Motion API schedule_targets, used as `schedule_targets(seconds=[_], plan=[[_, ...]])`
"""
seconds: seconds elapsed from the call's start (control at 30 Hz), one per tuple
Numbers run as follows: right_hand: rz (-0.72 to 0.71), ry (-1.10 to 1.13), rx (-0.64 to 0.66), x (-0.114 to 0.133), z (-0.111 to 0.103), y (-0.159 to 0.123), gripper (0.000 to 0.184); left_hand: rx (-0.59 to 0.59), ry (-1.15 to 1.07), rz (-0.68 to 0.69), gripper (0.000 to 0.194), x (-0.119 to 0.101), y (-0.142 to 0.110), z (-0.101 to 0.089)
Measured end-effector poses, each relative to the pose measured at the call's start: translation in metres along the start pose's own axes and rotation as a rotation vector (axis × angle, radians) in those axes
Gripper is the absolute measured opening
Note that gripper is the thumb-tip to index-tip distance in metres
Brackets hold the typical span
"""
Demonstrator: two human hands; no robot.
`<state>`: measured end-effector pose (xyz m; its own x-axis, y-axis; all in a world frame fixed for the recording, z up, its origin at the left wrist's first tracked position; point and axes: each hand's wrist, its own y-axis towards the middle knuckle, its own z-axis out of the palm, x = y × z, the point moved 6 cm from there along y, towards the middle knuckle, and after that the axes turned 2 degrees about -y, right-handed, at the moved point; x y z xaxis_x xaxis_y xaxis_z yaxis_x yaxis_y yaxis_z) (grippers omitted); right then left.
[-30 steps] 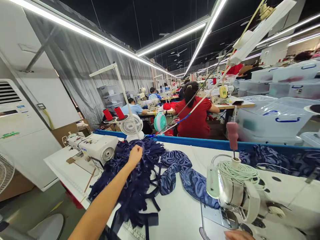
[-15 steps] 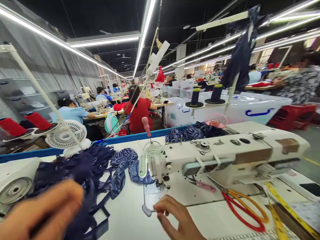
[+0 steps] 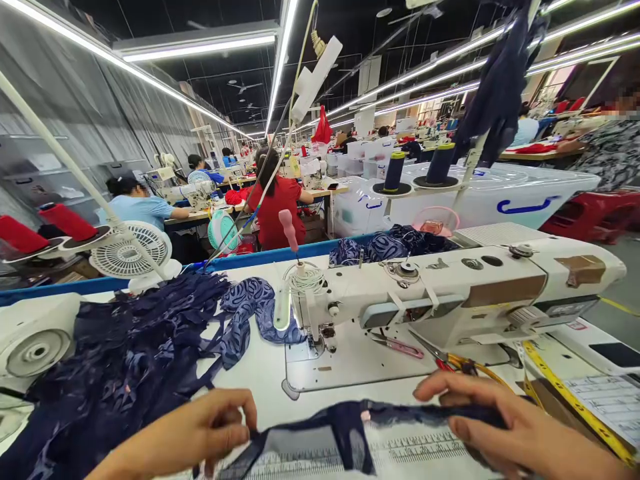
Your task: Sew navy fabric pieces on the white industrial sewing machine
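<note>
A narrow navy fabric strip [image 3: 345,430] with a short hanging tail stretches along the table's front, over a clear ruler [image 3: 415,445]. My left hand [image 3: 200,427] is closed on its left end, fingers curled. At the right, the strip passes between the thumb and fingers of my right hand [image 3: 505,420]; the index finger is lifted off it. Behind both hands stands a white sewing machine [image 3: 370,300]. Blue patterned fabric [image 3: 245,313] trails to its needle area. A heap of navy strips [image 3: 135,353] lies beside my left hand.
Scissors [image 3: 450,361] lie partly hidden behind my right hand, near pink-handled snips [image 3: 400,347]. A yellow tape measure [image 3: 570,393] and a printed sheet [image 3: 600,407] are at the right. A white fan [image 3: 130,248] stands back left. Co-workers sit at machines beyond.
A navy strip is now held between my hands. My left hand has come in from the lower left; my right hand has moved right, from near the needle plate to in front of the scissors.
</note>
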<state>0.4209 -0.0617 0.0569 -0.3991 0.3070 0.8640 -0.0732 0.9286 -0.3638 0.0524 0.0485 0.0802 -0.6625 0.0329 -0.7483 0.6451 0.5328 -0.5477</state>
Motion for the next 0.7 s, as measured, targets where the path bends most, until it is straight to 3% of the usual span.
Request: schedule_targets(seconds=[0.07, 0.13, 0.2, 0.27, 0.33, 0.43, 0.5, 0.6, 0.7], plan=[[0.021, 0.017, 0.005, -0.005, -0.020, 0.010, 0.062, -0.114, 0.246, 0.013, 0.017, 0.008, 0.008, -0.022], [0.083, 0.040, 0.085, -0.021, -0.019, 0.023, 0.066, -0.226, 0.609, -0.078, 0.019, 0.025, 0.012, -0.039], [0.169, 0.057, 0.108, -0.041, -0.011, 0.033, 0.062, -0.321, 0.837, -0.231, 0.025, 0.043, 0.012, -0.047], [0.223, 0.056, 0.082, -0.057, -0.001, 0.040, 0.059, -0.449, 0.879, -0.272, 0.030, 0.053, 0.016, -0.041], [0.219, 0.042, 0.096, -0.059, 0.009, 0.045, 0.058, -0.616, 0.846, -0.079, 0.029, 0.043, 0.028, -0.018], [0.177, 0.045, 0.175, -0.043, 0.021, 0.050, 0.056, -0.799, 0.798, 0.479, 0.025, 0.006, 0.056, 0.038], [0.144, 0.063, 0.224, -0.028, 0.025, 0.052, 0.056, -0.887, 0.845, 0.682, 0.031, -0.013, 0.076, 0.072], [0.118, 0.109, 0.281, -0.015, 0.024, 0.049, 0.061, -0.985, 0.949, 0.744, 0.034, -0.022, 0.095, 0.094], [0.104, 0.177, 0.280, -0.019, 0.014, 0.039, 0.073, -1.088, 1.042, 0.735, 0.043, -0.002, 0.079, 0.090]])
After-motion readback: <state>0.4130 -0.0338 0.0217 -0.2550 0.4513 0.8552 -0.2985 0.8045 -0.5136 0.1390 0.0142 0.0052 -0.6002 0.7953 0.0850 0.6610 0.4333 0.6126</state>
